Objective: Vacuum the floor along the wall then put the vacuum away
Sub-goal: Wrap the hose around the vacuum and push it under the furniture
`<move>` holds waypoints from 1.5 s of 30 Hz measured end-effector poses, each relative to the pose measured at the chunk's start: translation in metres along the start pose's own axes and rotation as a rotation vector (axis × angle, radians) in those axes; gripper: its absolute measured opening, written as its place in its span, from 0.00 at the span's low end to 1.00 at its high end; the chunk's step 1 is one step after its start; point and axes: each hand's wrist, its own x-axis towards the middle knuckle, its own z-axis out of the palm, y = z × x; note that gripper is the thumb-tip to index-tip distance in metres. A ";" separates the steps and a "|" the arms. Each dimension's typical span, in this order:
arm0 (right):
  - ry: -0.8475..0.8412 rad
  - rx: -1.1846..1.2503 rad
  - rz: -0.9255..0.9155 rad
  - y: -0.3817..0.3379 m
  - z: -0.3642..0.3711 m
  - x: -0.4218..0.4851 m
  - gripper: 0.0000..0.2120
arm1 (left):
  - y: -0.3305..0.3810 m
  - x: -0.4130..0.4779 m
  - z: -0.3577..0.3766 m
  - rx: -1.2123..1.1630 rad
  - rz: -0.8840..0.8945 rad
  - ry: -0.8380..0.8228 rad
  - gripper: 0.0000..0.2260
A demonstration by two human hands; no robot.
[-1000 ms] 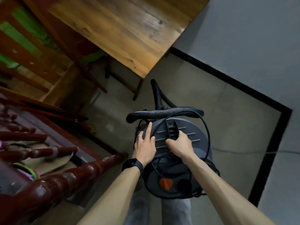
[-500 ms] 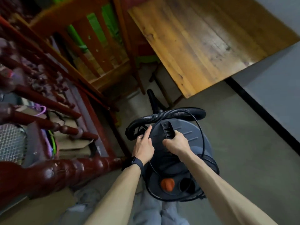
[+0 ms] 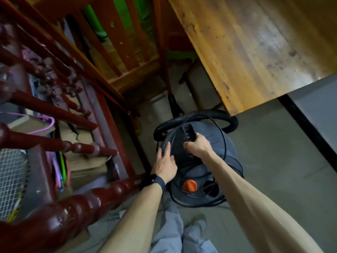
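A round dark grey canister vacuum (image 3: 209, 148) with an orange knob (image 3: 189, 185) stands on the grey floor in front of my legs. Its black ribbed hose (image 3: 198, 115) loops over the far side of the lid, and a thin black cord (image 3: 224, 143) is draped around the top. My right hand (image 3: 197, 146) grips the black carry handle (image 3: 188, 132) on the lid. My left hand (image 3: 165, 165) rests flat on the lid's left edge with its fingers straight.
A dark red turned-wood rail (image 3: 60, 212) and its spindles crowd the left, with cardboard and clutter behind. Wooden slatted furniture (image 3: 116, 52) stands ahead on the left and a wooden table (image 3: 255, 48) ahead on the right. A black skirting line (image 3: 306, 128) runs along the grey wall.
The view has swung left: the wall corner slid out to the right and the red rail came closer. The vacuum sits nearer the rail and the table's corner. Both hands kept their hold.
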 end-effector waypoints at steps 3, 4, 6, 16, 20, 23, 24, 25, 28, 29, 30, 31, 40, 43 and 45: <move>-0.031 -0.041 -0.008 -0.014 0.006 0.018 0.13 | -0.006 0.007 -0.010 0.016 0.003 -0.030 0.28; -0.043 -0.049 -0.010 -0.017 0.008 0.022 0.13 | -0.009 0.011 -0.012 0.039 0.000 -0.022 0.28; -0.051 -0.064 -0.010 -0.021 0.011 0.029 0.13 | -0.013 0.015 -0.012 0.077 -0.025 -0.007 0.29; 0.331 0.048 -0.380 -0.008 -0.010 -0.035 0.18 | -0.017 -0.012 0.009 -0.191 -0.033 0.071 0.33; 0.643 0.002 -0.486 0.044 -0.031 -0.082 0.20 | -0.013 -0.034 0.022 -0.214 0.092 0.110 0.46; 0.489 -0.146 -0.099 0.097 -0.044 -0.087 0.43 | -0.011 -0.044 0.034 -0.118 0.122 0.089 0.51; 0.371 -0.070 -0.006 0.112 -0.047 -0.088 0.50 | -0.010 -0.046 0.038 -0.096 0.115 0.093 0.51; 0.261 0.053 0.035 0.121 -0.049 -0.089 0.55 | -0.010 -0.045 0.041 -0.079 0.107 0.102 0.51; 0.137 0.269 0.094 0.125 -0.039 -0.084 0.55 | -0.010 -0.039 0.045 -0.021 0.094 0.124 0.50; 0.159 0.296 0.108 0.121 -0.034 -0.081 0.55 | -0.010 -0.037 0.045 -0.005 0.097 0.117 0.50; 0.188 0.306 0.119 0.117 -0.029 -0.076 0.55 | -0.010 -0.035 0.045 -0.007 0.098 0.102 0.49; 0.204 0.301 0.125 0.114 -0.024 -0.073 0.56 | -0.011 -0.034 0.045 -0.025 0.097 0.086 0.49; 0.172 0.296 0.055 0.090 -0.008 -0.051 0.48 | -0.021 0.000 0.004 -0.072 0.115 0.106 0.50; 0.192 0.293 0.044 0.069 -0.005 -0.033 0.47 | -0.019 0.017 -0.013 -0.058 0.104 0.135 0.50; 0.199 0.287 0.049 0.057 -0.006 -0.022 0.45 | -0.017 0.026 -0.022 -0.047 0.105 0.145 0.50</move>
